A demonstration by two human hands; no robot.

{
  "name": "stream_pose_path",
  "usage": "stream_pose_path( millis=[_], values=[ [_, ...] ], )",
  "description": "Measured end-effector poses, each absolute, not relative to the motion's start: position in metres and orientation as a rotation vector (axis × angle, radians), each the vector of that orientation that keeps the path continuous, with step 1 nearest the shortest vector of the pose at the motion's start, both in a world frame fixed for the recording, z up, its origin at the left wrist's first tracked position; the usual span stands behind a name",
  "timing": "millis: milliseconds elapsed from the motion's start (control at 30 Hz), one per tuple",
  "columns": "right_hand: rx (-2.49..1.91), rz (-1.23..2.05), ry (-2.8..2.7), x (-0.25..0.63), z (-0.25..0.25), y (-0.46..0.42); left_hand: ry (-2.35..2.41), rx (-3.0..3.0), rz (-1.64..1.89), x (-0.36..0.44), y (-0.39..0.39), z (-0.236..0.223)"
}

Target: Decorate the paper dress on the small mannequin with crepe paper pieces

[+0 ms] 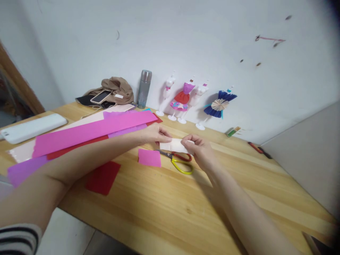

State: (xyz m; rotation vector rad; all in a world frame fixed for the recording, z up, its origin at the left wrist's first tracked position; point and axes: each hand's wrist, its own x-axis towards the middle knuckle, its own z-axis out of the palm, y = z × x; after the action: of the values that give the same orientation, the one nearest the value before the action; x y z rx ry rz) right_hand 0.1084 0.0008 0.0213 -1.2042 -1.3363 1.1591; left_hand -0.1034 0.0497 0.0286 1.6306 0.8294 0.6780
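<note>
Between my two hands a small strip of pale paper is held up over the table. My left hand pinches its left end, and my right hand grips the right end between thumb and fingers. Just below the strip lie scissors with one yellow and one red handle, partly hidden by the paper and my right hand. A pink paper piece rests beside the scissor blades. Nearer to me, a red paper piece lies flat by my left forearm.
Long pink paper and other coloured sheets spread at left, near a white device. Along the wall stand a grey flask and several small dress forms, one in a blue paper dress. A red-and-black tool lies at right.
</note>
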Motion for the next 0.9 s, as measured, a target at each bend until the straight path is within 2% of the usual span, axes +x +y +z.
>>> stream_pose_path(
  millis=[900],
  values=[
    [-1.204, 1.235, -1.204, 0.1028, 0.0301, -0.0048, 0.798, 1.564, 0.672, -0.1043, 0.0465, 0.0311]
  ],
)
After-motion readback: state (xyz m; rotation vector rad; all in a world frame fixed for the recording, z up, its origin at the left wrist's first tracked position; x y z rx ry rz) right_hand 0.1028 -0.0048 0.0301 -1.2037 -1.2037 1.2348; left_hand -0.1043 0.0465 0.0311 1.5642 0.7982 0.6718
